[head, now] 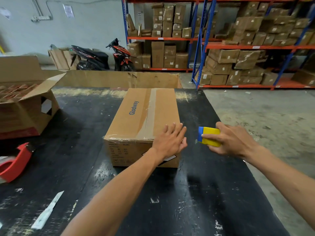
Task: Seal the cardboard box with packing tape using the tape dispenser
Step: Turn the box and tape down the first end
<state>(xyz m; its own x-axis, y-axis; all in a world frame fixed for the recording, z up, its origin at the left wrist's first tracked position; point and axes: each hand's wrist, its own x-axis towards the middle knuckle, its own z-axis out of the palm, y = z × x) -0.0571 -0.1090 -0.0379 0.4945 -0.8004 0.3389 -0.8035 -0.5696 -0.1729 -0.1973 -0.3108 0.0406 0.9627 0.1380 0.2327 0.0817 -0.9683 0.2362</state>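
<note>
- At the far left edge of the black counter (51, 167) lies the red tape dispenser (16, 163), partly cut off by the frame, well apart from both hands; nobody is holding it.
- Behind it stands an open carton (29, 113) with its flaps up, which looks to have no part in this step.
- A loose white strip (47, 210) lies on the near left of the counter.
- The cardboard box (144, 123) sits in the middle of the counter, flaps closed, with a band of clear tape (150, 114) already running along its top seam and wrinkled film showing at the near edge.
- The left hand (170, 142) lies flat and spread open on the near right corner of the box top, fingers extended, gripping nothing, apparently steadying the box.
- The right hand (233, 142) hovers just right of the box, closed around a blue and yellow block (208, 136), held between thumb and fingers; it looks like a smoothing tool, though I cannot be sure.
- Judgement: the seam seems taped, so the step in hand is probably pressing the tape down.
- The next move likely calls for bringing the block onto the tape and stroking along the seam while the left hand holds the box still.
</note>
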